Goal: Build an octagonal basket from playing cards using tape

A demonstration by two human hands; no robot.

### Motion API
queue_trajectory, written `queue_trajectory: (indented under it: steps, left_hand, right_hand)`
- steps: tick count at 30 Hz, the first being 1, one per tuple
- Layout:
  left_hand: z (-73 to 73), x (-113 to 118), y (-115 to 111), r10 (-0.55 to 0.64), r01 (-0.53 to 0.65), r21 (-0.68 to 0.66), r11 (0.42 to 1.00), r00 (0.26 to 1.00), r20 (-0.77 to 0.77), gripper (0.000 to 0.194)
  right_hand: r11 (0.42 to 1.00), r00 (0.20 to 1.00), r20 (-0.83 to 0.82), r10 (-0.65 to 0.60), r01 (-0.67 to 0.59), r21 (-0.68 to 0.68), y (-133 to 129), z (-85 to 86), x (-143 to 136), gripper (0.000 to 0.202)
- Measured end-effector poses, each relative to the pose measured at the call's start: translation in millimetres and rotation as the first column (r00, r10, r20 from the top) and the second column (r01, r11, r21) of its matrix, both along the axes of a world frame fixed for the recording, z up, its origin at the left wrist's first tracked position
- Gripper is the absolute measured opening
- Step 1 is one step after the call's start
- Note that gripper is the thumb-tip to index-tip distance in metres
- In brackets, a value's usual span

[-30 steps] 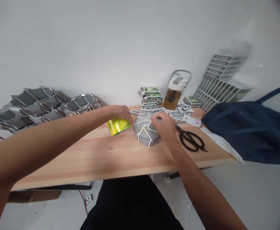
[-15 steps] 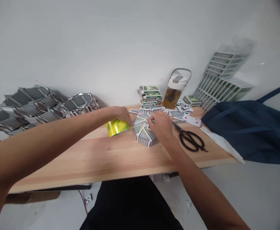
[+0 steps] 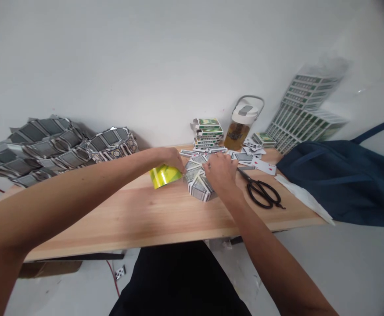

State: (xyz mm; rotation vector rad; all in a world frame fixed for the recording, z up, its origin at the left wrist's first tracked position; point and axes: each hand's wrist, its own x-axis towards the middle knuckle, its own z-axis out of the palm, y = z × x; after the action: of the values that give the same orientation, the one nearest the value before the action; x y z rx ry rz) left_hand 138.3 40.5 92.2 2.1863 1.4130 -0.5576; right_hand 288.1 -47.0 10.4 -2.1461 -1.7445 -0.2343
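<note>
A many-sided structure of grey-backed playing cards [image 3: 199, 186] lies on the wooden table between my hands. My left hand [image 3: 173, 159] is closed over a shiny yellow-green roll of tape [image 3: 165, 177] beside the structure's left side, its fingertips close to the cards. On the other side, my right hand [image 3: 222, 171] has its fingers bent onto the structure's top and right edge, gripping it. Part of the structure is hidden by that hand. Strips of something pale yellowish lie across its top.
Black-handled scissors [image 3: 263, 193] lie right of my right hand. Behind are stacked card boxes [image 3: 207, 131], a drink bottle [image 3: 239, 127] and loose cards [image 3: 264, 166]. Woven card rings [image 3: 113, 145] stand at left. A dark blue bag [image 3: 339, 180] and boxed packs [image 3: 305, 109] are at right.
The view has shifted slightly. Both hands stay at the card structure, and the tape roll remains in my left hand with little visible movement.
</note>
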Motion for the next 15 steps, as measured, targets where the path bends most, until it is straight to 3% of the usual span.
queue_trajectory:
  steps: [10, 15]
  left_hand:
    - [2.3, 1.3, -6.0, -0.014, 0.014, -0.001, 1.000, 0.999, 0.042, 0.043]
    - [2.2, 2.6, -6.7, -0.013, 0.013, 0.002, 1.000, 1.000, 0.020, 0.043]
  right_hand:
    - [0.998, 0.999, -0.014, -0.036, 0.035, -0.049, 3.0, 6.1, -1.0, 0.023]
    - [0.992, 0.994, -0.017, -0.105, 0.103, -0.069, 6.3, 7.6, 3.0, 0.038]
